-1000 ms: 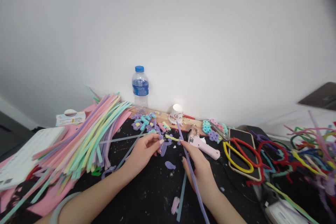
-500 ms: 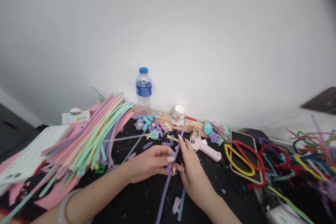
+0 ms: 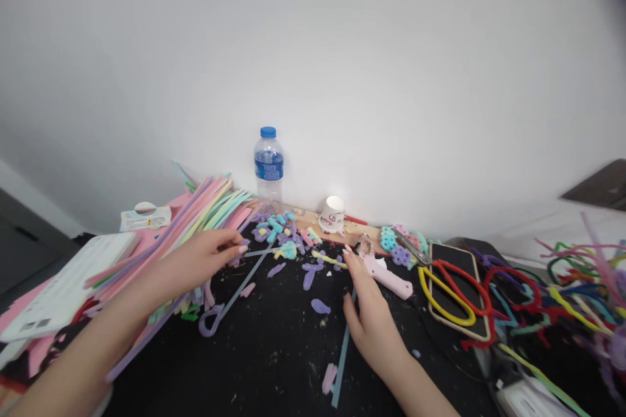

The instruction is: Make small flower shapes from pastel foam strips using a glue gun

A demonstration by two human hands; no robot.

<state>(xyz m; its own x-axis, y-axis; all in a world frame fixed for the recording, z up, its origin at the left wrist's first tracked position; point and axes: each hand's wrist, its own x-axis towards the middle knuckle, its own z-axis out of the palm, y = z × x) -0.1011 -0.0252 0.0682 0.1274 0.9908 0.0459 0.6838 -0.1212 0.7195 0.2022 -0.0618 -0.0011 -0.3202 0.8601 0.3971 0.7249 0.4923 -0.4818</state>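
Observation:
My left hand [image 3: 212, 257] has moved over the edge of a pipe cleaner bundle [image 3: 225, 205], its fingers pinched together. A long purple pipe cleaner [image 3: 130, 355] runs beneath that hand, and a bit of purple shows at the fingertips. My right hand [image 3: 369, 313] hovers low over the black table with fingers stretched out, holding nothing. Partly under it lies a blue-grey pipe cleaner [image 3: 341, 371]. Just beyond its fingers is a pink glue gun [image 3: 388, 279]. A looped purple-grey stem [image 3: 211, 322] lies below my left hand.
Small fuzzy flowers and pieces [image 3: 278, 228] lie at the back beside a water bottle [image 3: 268, 166] and a paper cup [image 3: 332, 214]. To the right are scissors [image 3: 413, 247], a phone [image 3: 454, 260] under red and yellow loops, and tangled pipe cleaners [image 3: 572, 293]. A white box [image 3: 73, 280] sits left.
My hands have parted. The left hand has carried the long purple pipe cleaner leftward to the bundle, while the right has let go, its fingers remaining near the glue gun.

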